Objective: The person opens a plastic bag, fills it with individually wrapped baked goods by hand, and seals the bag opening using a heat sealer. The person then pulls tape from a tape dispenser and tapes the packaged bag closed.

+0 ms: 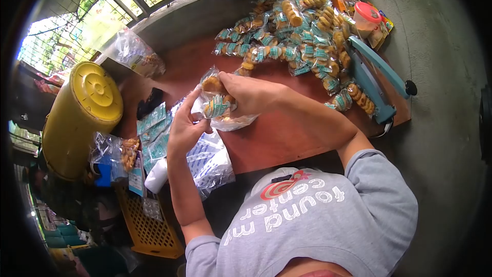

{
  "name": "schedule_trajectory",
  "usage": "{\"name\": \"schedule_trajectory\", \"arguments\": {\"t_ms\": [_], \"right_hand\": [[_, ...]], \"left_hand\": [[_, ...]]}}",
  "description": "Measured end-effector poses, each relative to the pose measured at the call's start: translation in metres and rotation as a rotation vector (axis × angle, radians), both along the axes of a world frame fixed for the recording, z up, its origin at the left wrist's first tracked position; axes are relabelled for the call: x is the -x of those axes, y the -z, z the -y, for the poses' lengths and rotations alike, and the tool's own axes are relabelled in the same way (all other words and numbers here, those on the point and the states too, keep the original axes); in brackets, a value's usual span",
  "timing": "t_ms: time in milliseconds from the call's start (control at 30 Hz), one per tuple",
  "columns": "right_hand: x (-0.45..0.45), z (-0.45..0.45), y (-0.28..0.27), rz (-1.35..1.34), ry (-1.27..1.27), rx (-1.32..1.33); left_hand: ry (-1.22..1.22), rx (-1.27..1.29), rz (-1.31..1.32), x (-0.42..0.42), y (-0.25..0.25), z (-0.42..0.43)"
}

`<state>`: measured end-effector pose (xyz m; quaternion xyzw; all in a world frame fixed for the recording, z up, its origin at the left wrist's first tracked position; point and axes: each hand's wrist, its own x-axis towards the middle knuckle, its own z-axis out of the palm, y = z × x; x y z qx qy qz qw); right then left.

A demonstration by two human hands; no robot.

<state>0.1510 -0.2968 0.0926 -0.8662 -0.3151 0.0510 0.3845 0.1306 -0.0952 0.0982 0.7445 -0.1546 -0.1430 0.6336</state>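
Note:
Both my hands are closed on a clear plastic pack of round brown cookies (218, 105) with teal print, held above the red tabletop (266, 146). My left hand (184, 125) grips its left side with thumb and fingers. Over the upper right side of the pack, my right hand (251, 92) presses with its thumb; its other fingers are partly hidden. Just beneath my right hand lies a clear plastic bag (234, 122) with pale contents I cannot make out. Flat teal-printed plastic pouches (152, 125) lie left of my left hand.
Filled cookie packs (302, 38) are heaped at the back. A blue-grey lever device, apparently a bag sealer (376, 74), stands at the right edge beside a red-lidded tub (367, 16). Leftward are a yellow drum (84, 118), a blue-and-white plastic bag (211, 161) and a yellow crate (151, 231).

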Motion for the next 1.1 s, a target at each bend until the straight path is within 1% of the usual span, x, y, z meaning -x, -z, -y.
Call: {"name": "schedule_trajectory", "arguments": {"t_ms": [33, 67, 133, 200, 267, 333, 367, 400, 467, 500, 533, 600, 633, 667, 700, 733, 767, 800, 833, 867, 900, 967, 1000, 1067, 1100], "right_hand": [[0.0, 0.001, -0.004, 0.017, 0.002, 0.073], [-0.001, 0.002, -0.009, 0.018, -0.002, 0.074], [-0.001, 0.002, -0.018, -0.042, -0.029, 0.193], [-0.003, 0.0, -0.015, -0.028, -0.02, 0.206], [-0.006, -0.003, -0.005, -0.016, -0.01, 0.218], [-0.005, -0.011, 0.001, 0.03, -0.079, 0.363], [-0.003, -0.013, 0.003, -0.032, -0.071, 0.409], [-0.005, -0.016, 0.015, -0.032, -0.074, 0.411], [-0.01, -0.021, 0.051, 0.1, -0.012, 0.348], [-0.011, -0.022, 0.046, 0.055, -0.075, 0.407], [-0.013, -0.02, 0.04, 0.061, -0.078, 0.411], [-0.018, -0.017, 0.019, -0.199, -0.142, 0.247], [-0.007, 0.001, 0.002, 0.11, -0.218, 0.024], [-0.01, 0.008, -0.017, 0.19, -0.291, -0.294], [-0.019, 0.024, -0.035, -0.056, -0.313, -0.477], [-0.029, 0.05, -0.042, -0.49, -0.227, -0.771], [-0.052, 0.065, -0.026, -0.243, 0.022, -0.628], [-0.091, 0.076, 0.02, 0.004, 0.261, -0.504], [-0.111, 0.097, 0.058, 0.182, 0.487, -0.063], [-0.111, 0.103, 0.077, 0.049, 0.75, 0.395], [-0.118, 0.118, 0.109, 0.013, 0.749, 0.456], [-0.11, 0.123, 0.129, 0.05, 0.697, 0.78], [-0.108, 0.123, 0.124, 0.054, 0.689, 0.779], [-0.107, 0.124, 0.114, -0.213, 0.556, 0.585], [-0.107, 0.121, 0.112, -0.11, 0.511, 0.436]], "left_hand": [[0.018, -0.013, 0.004, -0.001, 0.0, 0.001], [0.034, -0.025, 0.01, -0.001, 0.0, 0.001], [0.041, -0.01, -0.018, -0.003, 0.005, 0.0], [0.055, 0.0, -0.042, -0.004, 0.006, 0.001], [-0.01, 0.073, -0.043, -0.001, 0.006, 0.004], [-0.018, 0.044, -0.023, 0.003, -0.003, 0.01], [-0.005, 0.026, 0.006, 0.006, -0.01, 0.014], [0.01, 0.011, 0.035, 0.01, -0.016, 0.019], [0.048, -0.003, 0.056, 0.021, -0.024, 0.029], [0.069, -0.002, 0.064, 0.022, -0.024, 0.032], [0.039, -0.001, 0.075, 0.018, -0.023, 0.03], [0.009, -0.001, 0.094, 0.011, -0.024, 0.022], [-0.013, 0.023, 0.095, 0.008, -0.025, 0.017], [-0.035, 0.045, 0.096, 0.005, -0.026, 0.01], [-0.014, 0.037, 0.07, 0.004, -0.025, 0.002], [-0.018, 0.035, 0.068, 0.006, -0.025, -0.002], [-0.033, 0.042, 0.078, 0.009, -0.025, -0.005], [-0.046, 0.049, 0.089, 0.011, -0.025, -0.007], [-0.045, 0.046, 0.082, 0.015, -0.025, -0.009], [-0.045, 0.029, 0.075, 0.018, -0.025, -0.01], [-0.046, 0.013, 0.071, 0.02, -0.025, -0.012], [-0.05, 0.035, 0.07, 0.023, -0.023, -0.016], [-0.053, 0.05, 0.059, 0.025, -0.021, -0.019], [-0.075, 0.058, 0.045, 0.026, -0.022, -0.021], [-0.068, 0.072, 0.048, 0.025, -0.02, -0.022]]}}
